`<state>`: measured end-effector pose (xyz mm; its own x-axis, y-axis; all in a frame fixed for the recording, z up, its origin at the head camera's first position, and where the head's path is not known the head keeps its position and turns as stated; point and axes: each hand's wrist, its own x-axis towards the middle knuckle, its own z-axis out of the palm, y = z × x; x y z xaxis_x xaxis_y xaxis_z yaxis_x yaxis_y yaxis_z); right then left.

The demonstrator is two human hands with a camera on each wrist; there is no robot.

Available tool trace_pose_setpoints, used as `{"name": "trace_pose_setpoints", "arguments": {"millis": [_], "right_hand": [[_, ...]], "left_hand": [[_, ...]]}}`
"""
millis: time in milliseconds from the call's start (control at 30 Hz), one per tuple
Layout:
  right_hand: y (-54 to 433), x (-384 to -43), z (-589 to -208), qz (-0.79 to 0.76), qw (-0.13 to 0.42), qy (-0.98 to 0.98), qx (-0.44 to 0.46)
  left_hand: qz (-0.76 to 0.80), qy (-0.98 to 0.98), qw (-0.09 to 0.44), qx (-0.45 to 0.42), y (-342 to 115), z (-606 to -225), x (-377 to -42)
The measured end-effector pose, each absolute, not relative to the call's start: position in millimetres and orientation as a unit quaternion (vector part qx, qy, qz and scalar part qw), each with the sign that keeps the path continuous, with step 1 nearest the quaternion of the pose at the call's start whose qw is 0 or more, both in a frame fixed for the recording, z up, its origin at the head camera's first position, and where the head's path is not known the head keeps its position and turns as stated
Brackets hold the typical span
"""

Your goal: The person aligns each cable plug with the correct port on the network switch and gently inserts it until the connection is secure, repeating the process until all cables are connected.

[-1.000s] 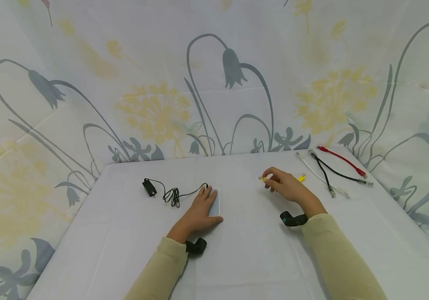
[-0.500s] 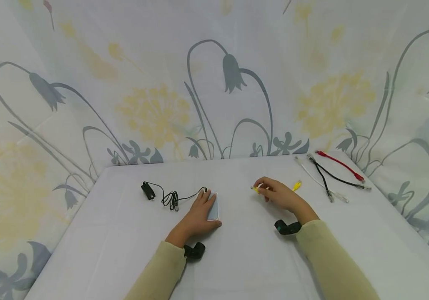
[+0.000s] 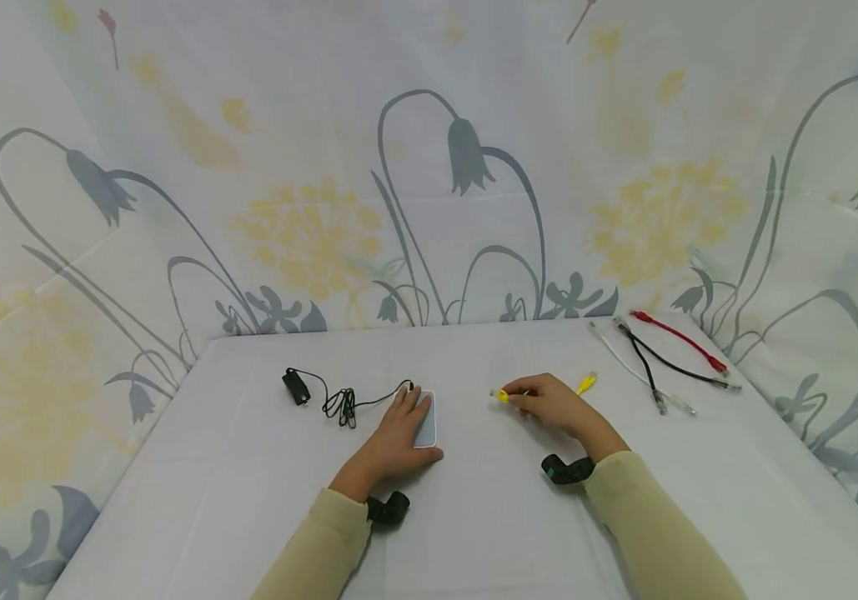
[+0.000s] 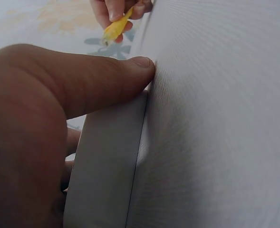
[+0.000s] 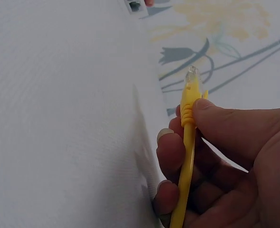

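My left hand [image 3: 393, 433] lies over a small white-edged network box [image 3: 426, 423] with a grey top. Its fingers reach across the top to the far edge, and the thumb [image 4: 116, 78] presses the near side. To the right, my right hand [image 3: 549, 404] pinches a yellow Ethernet cable [image 5: 186, 156] just behind its clear plug [image 5: 192, 76], between thumb and fingers. That plug points left, toward the box, with a gap between them. The cable's other yellow end [image 3: 586, 382] shows beyond the hand. In the right wrist view a socket [image 5: 135, 6] shows on the box's side.
A thin black power cord [image 3: 341, 403], partly coiled, runs from the box's far edge to a black adapter [image 3: 296, 387] at left. At the back right lie a white cable [image 3: 619, 348], black cables [image 3: 672, 362] and a red cable [image 3: 679, 336]. A flowered cloth [image 3: 429, 208] hangs behind the table.
My right hand has moved left and nearer with the yellow cable, bringing its plug closer to the box. The left hand stays on the box. The head view has tilted up slightly.
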<state>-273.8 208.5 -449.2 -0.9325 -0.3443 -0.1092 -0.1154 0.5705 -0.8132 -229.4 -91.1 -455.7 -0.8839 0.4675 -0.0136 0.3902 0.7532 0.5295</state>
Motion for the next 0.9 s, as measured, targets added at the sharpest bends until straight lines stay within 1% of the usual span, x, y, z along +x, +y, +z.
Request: {"name": "trace_pose_setpoints", "arguments": {"millis": [533,900], "right_hand": [[186,-266,-453,-0.444,0.133,0.874,-0.147],[175,-264,-452,-0.416,0.113,0.890,-0.147]], "left_hand": [[0.258,0.937,0.077,0.221,-90,-456,-228],[0.254,0.937,0.078,0.225,-91,-457,-231]]}}
